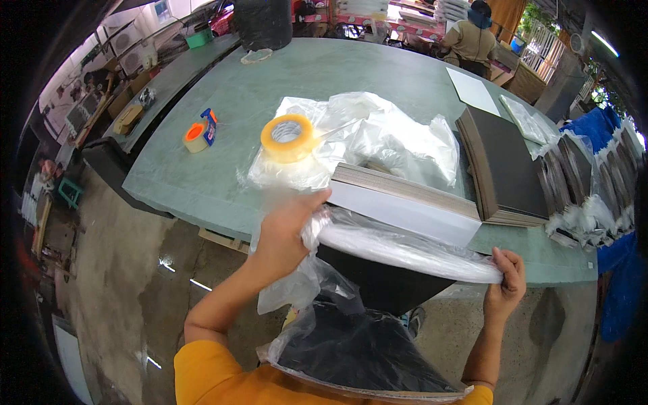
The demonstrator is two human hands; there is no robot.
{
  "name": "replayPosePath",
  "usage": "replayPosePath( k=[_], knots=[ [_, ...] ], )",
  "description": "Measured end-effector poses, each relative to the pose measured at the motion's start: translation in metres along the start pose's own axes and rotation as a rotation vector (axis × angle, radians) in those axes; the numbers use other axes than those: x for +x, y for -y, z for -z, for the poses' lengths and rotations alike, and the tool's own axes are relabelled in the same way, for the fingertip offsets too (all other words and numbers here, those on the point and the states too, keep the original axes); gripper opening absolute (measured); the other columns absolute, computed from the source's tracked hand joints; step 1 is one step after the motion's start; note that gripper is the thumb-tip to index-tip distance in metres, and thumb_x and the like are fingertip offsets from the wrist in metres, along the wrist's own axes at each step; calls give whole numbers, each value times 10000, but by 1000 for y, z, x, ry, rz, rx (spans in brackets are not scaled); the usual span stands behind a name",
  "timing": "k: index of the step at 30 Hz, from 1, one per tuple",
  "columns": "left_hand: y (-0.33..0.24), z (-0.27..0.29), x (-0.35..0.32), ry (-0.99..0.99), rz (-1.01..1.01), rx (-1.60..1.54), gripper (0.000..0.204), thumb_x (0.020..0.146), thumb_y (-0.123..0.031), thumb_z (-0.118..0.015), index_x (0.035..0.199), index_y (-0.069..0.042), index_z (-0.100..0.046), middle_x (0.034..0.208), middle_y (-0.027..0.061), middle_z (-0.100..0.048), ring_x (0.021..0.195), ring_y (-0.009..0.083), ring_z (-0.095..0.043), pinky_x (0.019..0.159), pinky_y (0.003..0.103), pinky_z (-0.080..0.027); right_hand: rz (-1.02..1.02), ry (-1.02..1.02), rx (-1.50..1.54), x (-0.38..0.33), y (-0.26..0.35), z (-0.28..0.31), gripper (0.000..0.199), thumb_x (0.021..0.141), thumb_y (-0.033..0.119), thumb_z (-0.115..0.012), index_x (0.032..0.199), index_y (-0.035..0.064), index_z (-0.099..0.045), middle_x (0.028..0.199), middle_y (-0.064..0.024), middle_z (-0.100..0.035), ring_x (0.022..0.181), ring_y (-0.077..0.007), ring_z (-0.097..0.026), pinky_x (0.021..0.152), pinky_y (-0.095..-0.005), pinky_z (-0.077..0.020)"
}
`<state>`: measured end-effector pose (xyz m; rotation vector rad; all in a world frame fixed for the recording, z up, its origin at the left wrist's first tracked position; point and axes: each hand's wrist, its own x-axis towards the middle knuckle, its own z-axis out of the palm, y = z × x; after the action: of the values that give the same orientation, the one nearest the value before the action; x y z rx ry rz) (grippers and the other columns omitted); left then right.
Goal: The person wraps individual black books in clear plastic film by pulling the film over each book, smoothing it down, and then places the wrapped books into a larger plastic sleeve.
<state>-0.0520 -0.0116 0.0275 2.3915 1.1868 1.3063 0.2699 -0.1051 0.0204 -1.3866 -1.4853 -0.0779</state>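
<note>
At the table's near edge, my left hand closes on the bunched left end of a clear plastic bag. My right hand grips the bag's right corner, so its folded upper edge stretches between both hands. Below that edge a flat black board shows, with another black surface under clear plastic leaning against my body. How far the bag covers the boards I cannot tell. Just beyond stands a stack of boards with a white face and layered brown edges.
On the green table lie a roll of clear tape, crumpled plastic bags and an orange-and-blue tape dispenser. Black boards are stacked at right, beside wrapped bundles. A person stands at the far right.
</note>
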Motion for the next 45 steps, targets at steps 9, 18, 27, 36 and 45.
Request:
replayPosePath(
  k=[9, 18, 27, 36, 45],
  knots=[
    [0, 25, -13, 169, 116, -340, 268, 588, 21, -606, 848, -39, -621, 801, 99, -594, 741, 214, -570, 681, 274, -446, -415, 208, 587, -13, -15, 35, 160, 532, -63, -634, 686, -19, -627, 668, -90, -574, 634, -175, -553, 585, -263, -421],
    [46, 32, -12, 638, 501, -1213, 337, 579, 10, -677, 905, -3, -593, 815, 69, -612, 720, 130, -576, 614, 243, -457, -677, 533, 1196, -26, -33, 41, 261, 539, 52, -751, 730, -42, -599, 709, -119, -606, 615, -169, -566, 542, -256, -436],
    [143, -81, -233, 1135, 1240, -1111, 343, 614, -59, -682, 940, -22, -578, 827, 82, -617, 710, 155, -579, 604, 275, -463, -1610, 818, 890, -225, -138, -44, 266, 681, 127, -599, 921, 18, -561, 738, -41, -562, 613, -127, -510, 531, -238, -396],
    [37, -11, -69, 782, 448, -246, 234, 721, -161, -648, 903, -34, -574, 783, 104, -608, 736, 267, -590, 683, 312, -452, -703, 922, 543, -66, -40, 6, 361, 783, 301, -509, 945, -14, -582, 912, -115, -600, 855, -237, -558, 752, -346, -414],
    [24, -108, -192, 1232, 342, -617, 200, 770, -173, -577, 882, -13, -534, 755, 156, -582, 731, 288, -572, 659, 364, -437, -489, 1632, 943, -170, -14, -51, 599, 886, 455, -302, 1316, 42, -246, 1375, -148, -204, 1283, -290, -140, 1038, -379, -77]
  ],
)
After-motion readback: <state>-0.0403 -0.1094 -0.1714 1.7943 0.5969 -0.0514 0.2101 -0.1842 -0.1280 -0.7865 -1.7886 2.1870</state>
